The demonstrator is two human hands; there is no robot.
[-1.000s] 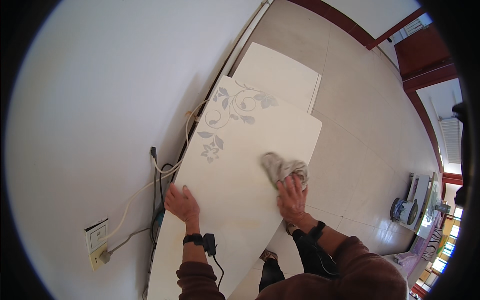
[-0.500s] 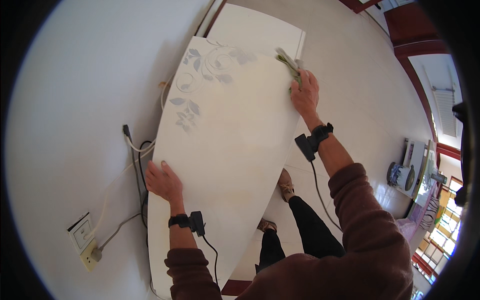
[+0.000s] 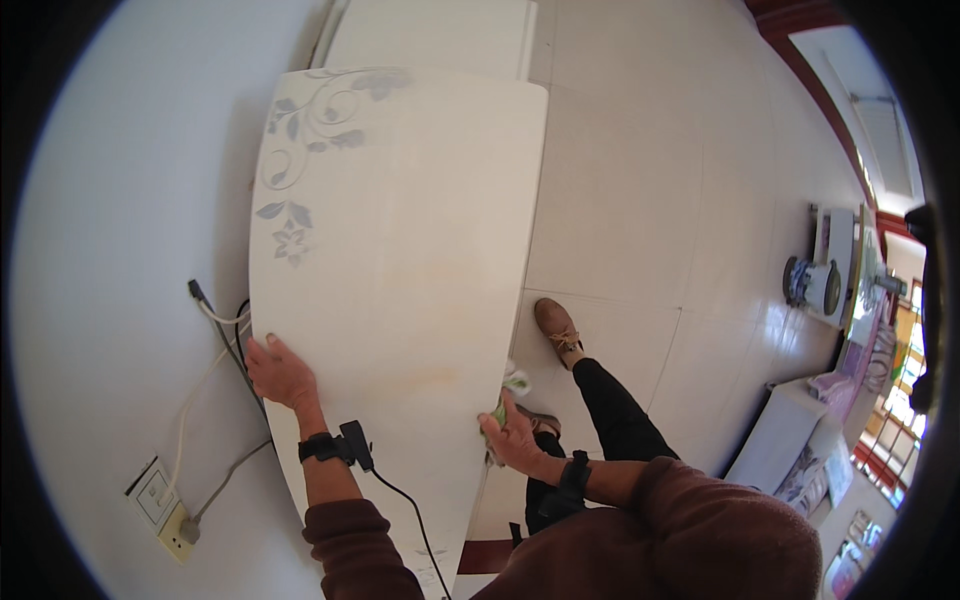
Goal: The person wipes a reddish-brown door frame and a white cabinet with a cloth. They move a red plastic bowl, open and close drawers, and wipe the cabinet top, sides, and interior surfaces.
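A long white furniture panel [image 3: 400, 250] with a grey floral pattern at its far left corner stretches away from me along the wall. At its left edge rests my left hand [image 3: 283, 372], fingers spread, holding nothing that shows. On the right edge, nearer to me, my right hand [image 3: 515, 438] is closed on a cloth [image 3: 498, 415], white and green, which is bunched against the edge. Part of the cloth is hidden by the fingers. Faint brownish marks show on the panel between my hands.
Cables [image 3: 225, 325] hang between the panel and the wall at left, beside a wall socket [image 3: 178, 532]. Another white piece [image 3: 430, 40] stands beyond the panel. My shoe [image 3: 556, 325] is on the tiled floor. A pot-like container [image 3: 822, 285] stands far right.
My right hand has come with the cloth from the far right corner toward me along the right edge. My left hand stays on the left edge. The view has shifted right.
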